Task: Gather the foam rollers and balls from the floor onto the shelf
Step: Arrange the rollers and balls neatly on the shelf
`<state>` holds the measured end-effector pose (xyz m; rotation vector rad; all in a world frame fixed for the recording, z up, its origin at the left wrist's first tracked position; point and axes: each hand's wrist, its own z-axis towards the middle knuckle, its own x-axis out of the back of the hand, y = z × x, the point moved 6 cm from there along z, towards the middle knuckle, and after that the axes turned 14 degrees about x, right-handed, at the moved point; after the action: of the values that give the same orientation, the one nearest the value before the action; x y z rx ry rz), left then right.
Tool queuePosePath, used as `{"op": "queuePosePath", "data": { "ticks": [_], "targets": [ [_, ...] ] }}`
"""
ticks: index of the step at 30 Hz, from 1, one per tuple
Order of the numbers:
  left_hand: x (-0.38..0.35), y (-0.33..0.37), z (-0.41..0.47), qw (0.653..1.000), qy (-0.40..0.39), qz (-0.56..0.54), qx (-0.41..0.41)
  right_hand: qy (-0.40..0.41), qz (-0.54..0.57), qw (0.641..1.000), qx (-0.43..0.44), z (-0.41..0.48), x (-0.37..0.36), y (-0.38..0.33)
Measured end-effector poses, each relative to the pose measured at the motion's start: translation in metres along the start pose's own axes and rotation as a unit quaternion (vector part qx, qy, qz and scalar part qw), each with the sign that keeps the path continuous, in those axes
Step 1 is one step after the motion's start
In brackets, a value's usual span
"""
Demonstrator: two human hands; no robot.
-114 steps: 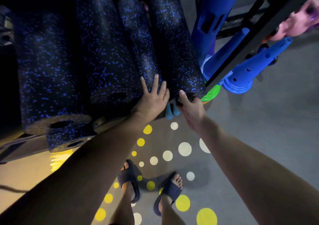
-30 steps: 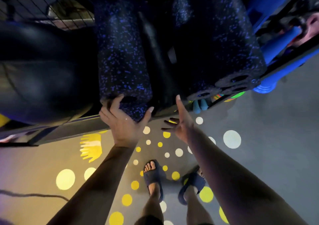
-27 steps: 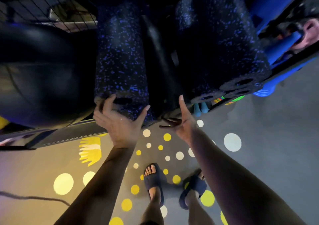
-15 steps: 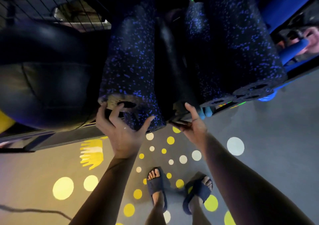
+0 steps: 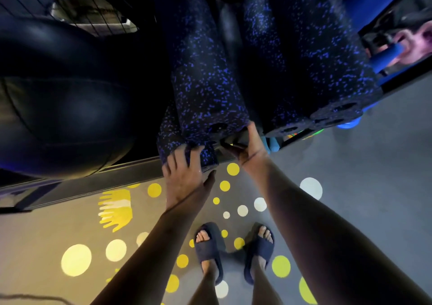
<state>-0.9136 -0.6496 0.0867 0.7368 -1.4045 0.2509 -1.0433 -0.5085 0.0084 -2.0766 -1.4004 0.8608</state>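
I see my left hand [image 5: 187, 180] gripping the lower speckled foam roller [image 5: 187, 145] at the shelf edge [image 5: 131, 176]; right hand [image 5: 247, 145], fingers curled, presses the upper roller [image 5: 205, 75].

So the shelf [image 5: 131, 176] runs across the middle of the frame, its edge slanting up to the right. Sitting on it: a big black ball [image 5: 58, 108] at left, speckled foam rollers [image 5: 205, 75] center and right. Below, a spotted floor [image 5: 374, 187].

Foam rollers [image 5: 205, 82] — far ends cut off by top edge; right fingertips [image 5: 230, 146] hidden.
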Motion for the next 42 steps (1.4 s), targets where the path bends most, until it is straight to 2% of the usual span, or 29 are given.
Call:
{"op": "queuePosePath", "data": {
  "ticks": [5,8,11,13,15,17,18,20,21,24,28,32,33,36,37,42],
  "targets": [
    [-0.002,-0.006,0.005,0.999,-0.014,0.014,0.040,-0.014,-0.015,1.000,-0.011,0.002,0.009,-0.012],
    [0.002,-0.005,0.009,0.999,-0.020,0.004,0.040,-0.017,-0.001,1.000,0.014,-0.010,0.016,-0.020],
    [0.013,-0.006,0.011,0.988,-0.026,-0.135,0.068,-0.011,-0.063,0.996,0.059,-0.022,0.023,-0.026],
    [0.025,-0.010,0.015,0.952,-0.024,-0.287,0.105,0.024,-0.168,0.974,0.151,-0.033,0.024,-0.040],
    [0.032,-0.015,0.025,0.886,-0.036,-0.431,0.166,0.026,-0.238,0.937,0.256,-0.052,0.012,-0.064],
    [0.036,-0.009,0.041,0.828,-0.093,-0.507,0.223,-0.058,-0.253,0.912,0.318,-0.068,-0.014,-0.083],
    [0.037,-0.002,0.048,0.823,-0.129,-0.500,0.236,-0.108,-0.255,0.905,0.322,-0.075,-0.029,-0.088],
    [0.038,0.014,0.059,0.829,-0.168,-0.482,0.228,-0.162,-0.265,0.900,0.307,-0.078,-0.044,-0.092],
    [0.039,0.022,0.063,0.825,-0.176,-0.484,0.230,-0.165,-0.274,0.896,0.307,-0.076,-0.047,-0.094],
    [0.038,0.043,0.067,0.809,-0.173,-0.513,0.230,-0.134,-0.266,0.892,0.340,-0.072,-0.039,-0.120],
    [0.040,0.075,0.067,0.803,-0.140,-0.534,0.225,-0.118,-0.287,0.862,0.401,-0.073,-0.025,-0.167],
    [0.042,0.122,0.073,0.849,-0.158,-0.482,0.146,-0.102,-0.329,0.839,0.420,-0.068,0.011,-0.192],
    [0.039,0.133,0.074,0.862,-0.174,-0.455,0.142,-0.100,-0.364,0.822,0.426,-0.066,0.020,-0.196],
    [0.027,0.163,0.066,0.897,-0.201,-0.377,0.115,-0.080,-0.491,0.706,0.504,-0.066,0.034,-0.210],
    [0.025,0.171,0.061,0.899,-0.198,-0.373,0.111,-0.081,-0.502,0.688,0.518,-0.066,0.036,-0.212],
    [0.021,0.176,0.053,0.890,-0.204,-0.381,0.145,-0.129,-0.521,0.669,0.515,-0.066,0.037,-0.218]
  ]
}}
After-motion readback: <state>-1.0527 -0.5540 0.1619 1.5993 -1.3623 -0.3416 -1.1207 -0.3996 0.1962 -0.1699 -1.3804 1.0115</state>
